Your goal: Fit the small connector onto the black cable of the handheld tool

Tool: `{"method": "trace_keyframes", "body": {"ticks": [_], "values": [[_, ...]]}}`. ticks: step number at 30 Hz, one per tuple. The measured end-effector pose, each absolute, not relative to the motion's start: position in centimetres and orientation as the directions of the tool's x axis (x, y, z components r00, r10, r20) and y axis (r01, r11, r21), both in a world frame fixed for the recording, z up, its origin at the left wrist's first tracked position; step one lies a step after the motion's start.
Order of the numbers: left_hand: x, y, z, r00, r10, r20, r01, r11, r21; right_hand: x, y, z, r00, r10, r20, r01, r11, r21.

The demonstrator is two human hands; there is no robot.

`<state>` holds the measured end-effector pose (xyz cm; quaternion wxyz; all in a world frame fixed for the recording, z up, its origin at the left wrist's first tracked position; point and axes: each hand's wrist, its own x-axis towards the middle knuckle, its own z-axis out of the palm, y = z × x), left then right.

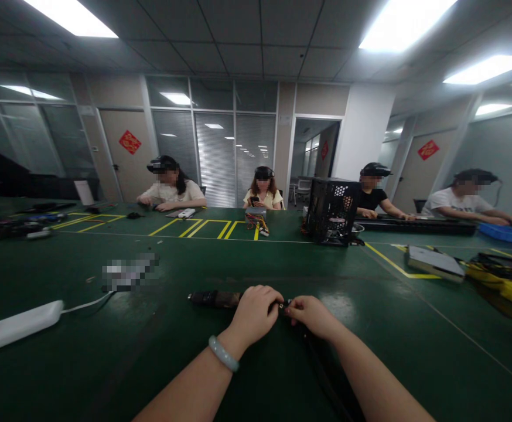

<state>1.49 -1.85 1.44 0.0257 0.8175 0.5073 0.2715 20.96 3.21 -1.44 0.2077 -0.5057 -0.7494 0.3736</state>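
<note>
My left hand (256, 308), a pale bangle on its wrist, lies over the right end of a dark rod-shaped tool (214, 299) with a metallic tip at its left end. Its fingertips are pinched around a small dark piece with a shiny end (281, 306). Close against them, my right hand (311, 315) is closed in a pinch; what sits between its fingers is mostly hidden. Below the right hand, a dark cord-like strip (321, 369) runs toward the near edge. Whether it joins the tool cannot be made out.
A white power strip (19, 328) lies at left, its cord leading to a blurred object (128, 272). Across the green table (172, 363) stand a black computer case (333, 211) and a power supply (256, 218). A silver box (435, 262) and yellow bin (506, 287) are right. Several people sit opposite.
</note>
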Motion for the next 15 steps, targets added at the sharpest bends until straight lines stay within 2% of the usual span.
{"method": "trace_keyframes", "body": {"ticks": [15], "values": [[1.49,-1.72,1.23,0.313,0.847,0.430,0.811,-0.474,0.344,20.98,3.08,-1.34,-0.397,0.915,-0.073,0.588,0.192,-0.786]]}}
